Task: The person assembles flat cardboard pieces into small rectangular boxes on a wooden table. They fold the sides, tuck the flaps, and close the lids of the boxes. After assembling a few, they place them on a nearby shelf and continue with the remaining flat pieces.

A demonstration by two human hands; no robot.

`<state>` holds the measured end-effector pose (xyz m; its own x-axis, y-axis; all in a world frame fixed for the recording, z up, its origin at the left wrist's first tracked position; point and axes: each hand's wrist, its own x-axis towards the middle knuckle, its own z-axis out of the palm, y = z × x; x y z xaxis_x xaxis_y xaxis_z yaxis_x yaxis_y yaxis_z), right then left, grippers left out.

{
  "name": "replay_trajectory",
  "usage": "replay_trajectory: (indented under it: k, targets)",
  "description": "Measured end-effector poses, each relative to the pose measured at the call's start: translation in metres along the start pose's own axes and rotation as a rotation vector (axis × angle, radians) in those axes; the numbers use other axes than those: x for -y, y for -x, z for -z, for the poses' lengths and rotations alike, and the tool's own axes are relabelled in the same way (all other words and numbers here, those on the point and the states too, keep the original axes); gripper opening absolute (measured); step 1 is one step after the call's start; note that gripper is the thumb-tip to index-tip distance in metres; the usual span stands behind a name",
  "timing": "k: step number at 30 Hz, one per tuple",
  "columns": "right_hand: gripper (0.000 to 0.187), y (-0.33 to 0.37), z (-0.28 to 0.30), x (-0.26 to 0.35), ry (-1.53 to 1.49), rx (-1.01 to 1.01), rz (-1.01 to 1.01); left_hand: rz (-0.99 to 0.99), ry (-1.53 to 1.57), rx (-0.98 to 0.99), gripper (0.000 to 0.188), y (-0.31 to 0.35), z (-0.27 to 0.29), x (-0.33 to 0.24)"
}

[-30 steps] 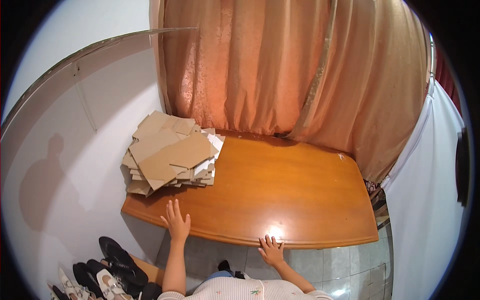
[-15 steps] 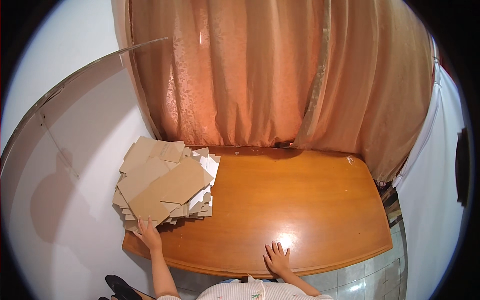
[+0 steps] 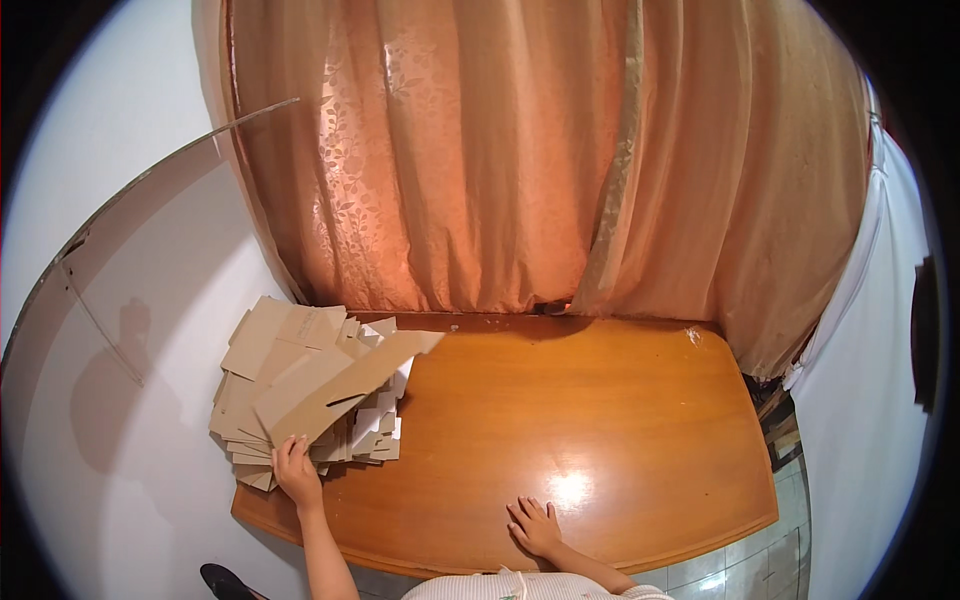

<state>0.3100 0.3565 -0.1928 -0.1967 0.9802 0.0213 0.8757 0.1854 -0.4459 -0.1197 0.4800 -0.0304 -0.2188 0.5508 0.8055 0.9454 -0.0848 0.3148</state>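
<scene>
At the table's left end lies a loose pile of flat brown cardboard pieces (image 3: 268, 345), with some white-faced pieces among them. My left hand (image 3: 297, 472) grips the near corner of a flattened cardboard box (image 3: 340, 392) on top. That piece is tilted up off the pile, its far right end raised, and a dark slot shows along it. The left thumb is hidden beneath the cardboard. My right hand (image 3: 535, 526) rests palm down near the table's front edge, fingers spread, holding nothing.
The wooden table (image 3: 570, 420) has a curved front edge and a shiny top. Orange-brown curtains (image 3: 470, 160) hang along its far side. A white wall (image 3: 180, 400) stands close on the left, a white cloth (image 3: 850, 400) hangs on the right. A dark shoe (image 3: 228, 582) is on the lower left.
My left hand has closed on the top cardboard piece and lifted it off the pile, tilting it. My right hand has shifted slightly left on the table. The whole view has moved a little.
</scene>
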Motion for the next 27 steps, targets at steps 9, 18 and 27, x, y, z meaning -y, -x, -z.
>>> replay_trajectory:
  k: [9,18,27]
  targets:
    - [0.057,0.024,0.041,-0.034,-0.362,-0.433,-0.274,-0.120,0.625,0.319,0.021,0.007,0.007,-0.152]
    - [0.071,0.067,0.113,-0.091,-0.452,-0.964,-0.444,-0.314,0.870,0.724,0.009,0.086,-0.021,-0.253]
    - [0.069,0.059,0.083,-0.108,-0.440,-0.775,-0.364,-0.470,0.801,1.047,0.025,0.197,-0.049,-0.258]
